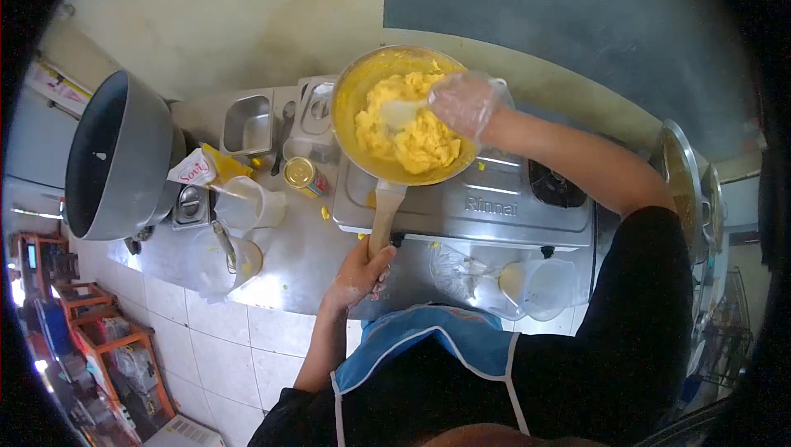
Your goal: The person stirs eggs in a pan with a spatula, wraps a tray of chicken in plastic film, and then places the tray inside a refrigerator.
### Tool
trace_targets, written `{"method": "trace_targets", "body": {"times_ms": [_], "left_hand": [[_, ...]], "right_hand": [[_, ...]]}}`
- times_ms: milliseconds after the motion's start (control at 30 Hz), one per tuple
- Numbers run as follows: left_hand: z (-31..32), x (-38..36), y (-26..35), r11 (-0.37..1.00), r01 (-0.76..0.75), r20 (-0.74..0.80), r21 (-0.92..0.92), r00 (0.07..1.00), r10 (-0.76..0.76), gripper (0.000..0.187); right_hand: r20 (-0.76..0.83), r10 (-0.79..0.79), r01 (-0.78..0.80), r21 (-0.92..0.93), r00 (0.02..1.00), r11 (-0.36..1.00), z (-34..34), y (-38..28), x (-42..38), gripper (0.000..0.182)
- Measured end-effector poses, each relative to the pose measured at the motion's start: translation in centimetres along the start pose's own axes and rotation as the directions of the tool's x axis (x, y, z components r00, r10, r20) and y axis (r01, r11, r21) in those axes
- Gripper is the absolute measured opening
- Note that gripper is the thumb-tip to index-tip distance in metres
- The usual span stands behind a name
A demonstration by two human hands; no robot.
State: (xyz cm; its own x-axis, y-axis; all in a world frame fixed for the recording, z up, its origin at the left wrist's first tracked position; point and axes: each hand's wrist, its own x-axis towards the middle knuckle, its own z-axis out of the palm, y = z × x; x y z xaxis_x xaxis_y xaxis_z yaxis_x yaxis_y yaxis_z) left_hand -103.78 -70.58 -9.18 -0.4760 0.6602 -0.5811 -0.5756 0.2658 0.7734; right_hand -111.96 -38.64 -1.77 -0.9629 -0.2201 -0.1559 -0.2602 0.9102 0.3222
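A pan (350, 97) full of lumpy yellow food (412, 130) sits on a steel Rinnai gas stove (494, 204). My left hand (358, 274) is shut on the pan's wooden handle (384, 216) at the stove's front edge. My right hand (465, 102), in a clear plastic glove, reaches over the pan's far right rim and is shut on a white spatula (400, 113) whose blade rests in the yellow food.
A large dark wok (111, 159) stands at the left. Near it are a tin can (301, 173), a clear measuring jug (247, 200), another jug (227, 266), steel trays (247, 126) and a red-white packet (194, 169). A plastic cup (544, 286) sits below the stove.
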Motion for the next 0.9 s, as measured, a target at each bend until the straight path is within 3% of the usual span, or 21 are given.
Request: {"method": "trace_targets", "body": {"times_ms": [100,200,300,400,500,600,700,800,900], "left_hand": [[-0.1,-0.1,0.1,1.000,0.009,-0.008,0.020,1.000,-0.008,0.025],[-0.4,-0.1,0.1,1.000,0.015,-0.011,0.008,1.000,-0.015,0.026],[-0.5,0.1,-0.1,0.999,-0.017,0.001,0.032,1.000,0.017,0.027],[-0.5,-0.1,0.7,0.999,0.020,0.019,0.044,1.000,-0.020,0.027],[-0.6,0.1,0.9,1.000,0.010,0.053,0.025,0.999,-0.012,0.024],[-0.5,0.0,0.7,0.999,0.004,0.016,0.033,1.000,-0.005,0.024],[-0.5,0.1,0.6,1.000,0.021,0.027,0.016,0.999,-0.022,0.024],[-0.6,0.1,0.6,1.000,-0.005,0.047,0.002,0.999,0.005,0.024],[-0.7,0.2,0.3,1.000,0.010,0.031,-0.006,0.999,-0.010,0.024]], "right_hand": [[-0.246,-0.042,0.023,-0.082,0.968,0.996,1.7,2.8,2.7,0.017],[0.015,0.226,-0.226,0.034,0.974,0.974,-1.4,5.5,3.1,0.022],[-0.017,0.261,-0.261,0.004,0.965,0.965,-4.4,8.1,1.4,0.025],[-0.125,0.207,-0.199,0.071,0.970,0.977,-0.3,11.0,2.0,0.022],[-0.027,0.036,-0.041,-0.231,0.999,0.972,2.4,8.4,4.7,0.018],[-0.144,-0.105,0.094,-0.085,0.984,0.992,4.0,6.7,6.3,0.019],[-0.369,-0.298,0.296,-0.063,0.880,0.953,6.5,5.1,6.1,0.024],[-0.242,-0.321,0.349,0.085,0.916,0.933,5.2,4.8,3.3,0.027],[-0.218,-0.427,0.409,-0.125,0.878,0.904,-1.2,6.2,0.1,0.022]]}}
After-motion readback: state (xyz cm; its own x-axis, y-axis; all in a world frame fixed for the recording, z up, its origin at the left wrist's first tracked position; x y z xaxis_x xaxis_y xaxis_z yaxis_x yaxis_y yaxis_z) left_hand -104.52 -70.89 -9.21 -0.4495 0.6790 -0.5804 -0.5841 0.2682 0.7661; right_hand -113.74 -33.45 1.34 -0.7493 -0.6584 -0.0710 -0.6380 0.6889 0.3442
